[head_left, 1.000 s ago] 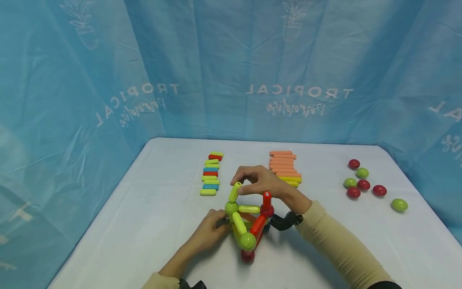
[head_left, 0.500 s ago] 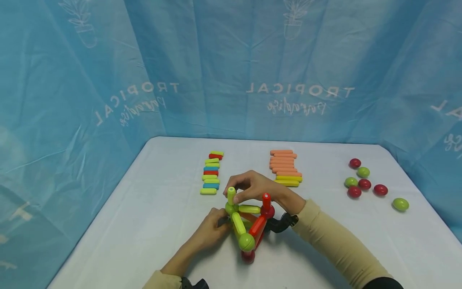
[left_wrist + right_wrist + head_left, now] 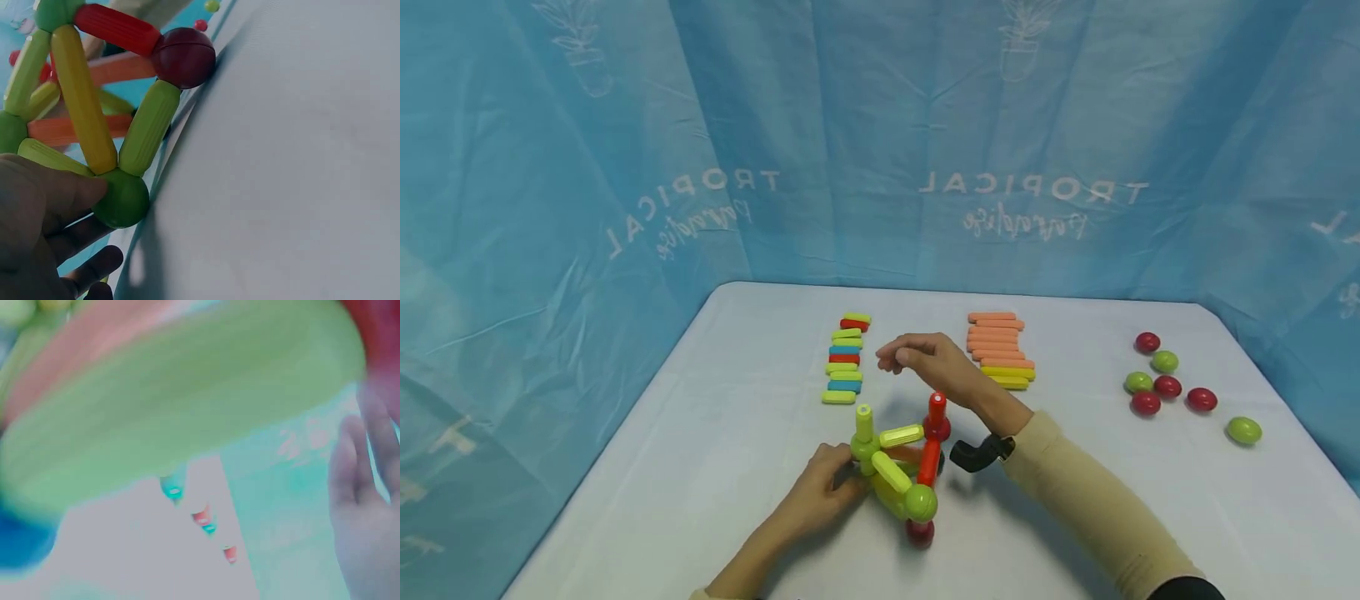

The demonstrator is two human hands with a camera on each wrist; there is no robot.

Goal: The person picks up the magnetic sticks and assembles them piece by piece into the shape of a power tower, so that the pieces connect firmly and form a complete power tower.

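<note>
A frame of magnetic building rods and balls (image 3: 891, 473) stands on the table in front of me. My left hand (image 3: 820, 492) holds it at its lower left corner; in the left wrist view the thumb lies on a green ball (image 3: 122, 200) where a yellow rod (image 3: 84, 103) and light green rods meet. On top, a light green rod (image 3: 864, 423) and a red rod (image 3: 937, 408) stick up from their balls, with free upper ends. Behind the frame, my right hand (image 3: 936, 362) is in the air, fingers loosely bent, nothing in them. The right wrist view is blurred.
Short rods in green, red and blue (image 3: 844, 359) lie in a column at the back. Right of them are longer orange rods (image 3: 992, 333) and yellow rods (image 3: 1007, 372). Several red and green balls (image 3: 1167, 386) lie loose on the right. A blue curtain (image 3: 880, 150) hangs behind the table.
My right hand has let go of the upright light green rod, now straighter on its ball, and moved up and back. The frame has turned slightly, with my left hand still on it.
</note>
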